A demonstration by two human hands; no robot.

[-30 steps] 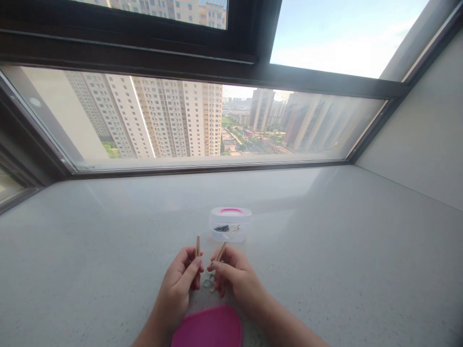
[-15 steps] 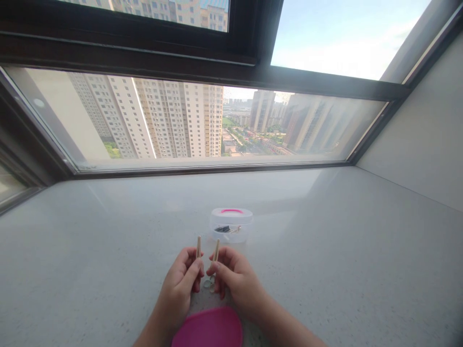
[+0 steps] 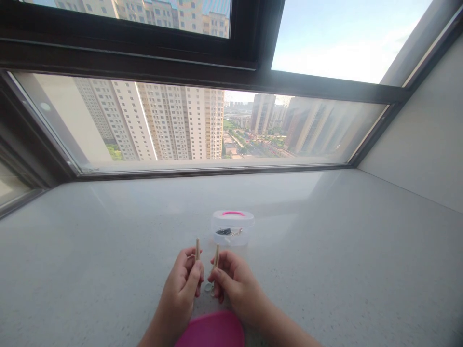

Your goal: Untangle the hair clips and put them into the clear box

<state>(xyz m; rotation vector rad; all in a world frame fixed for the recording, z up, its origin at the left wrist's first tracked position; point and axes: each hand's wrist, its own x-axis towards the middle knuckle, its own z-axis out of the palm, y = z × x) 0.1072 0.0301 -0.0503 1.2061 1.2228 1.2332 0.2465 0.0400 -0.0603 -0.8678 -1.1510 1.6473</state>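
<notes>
My left hand (image 3: 183, 284) pinches a small wooden peg half (image 3: 197, 248) that stands upright above its fingers. A second wooden peg half (image 3: 216, 255) is pinched in my right hand (image 3: 235, 282), leaning slightly right. The two pieces stand close together, a small gap apart. Below them, between my fingers, a small metal spring (image 3: 209, 287) shows near the sill surface. Just beyond my hands stands a small clear plastic box (image 3: 232, 227) with a pink handle, holding a black binder clip and other small bits.
A pink lid (image 3: 213, 330) lies at the bottom edge between my forearms. The pale stone window sill (image 3: 108, 250) spreads wide on both sides. A dark-framed window (image 3: 217, 168) closes the far edge, and a wall (image 3: 427, 144) rises at the right.
The peg half in my right hand has tilted from leaning right to nearly upright and come closer to the left one. The view has shifted slightly.
</notes>
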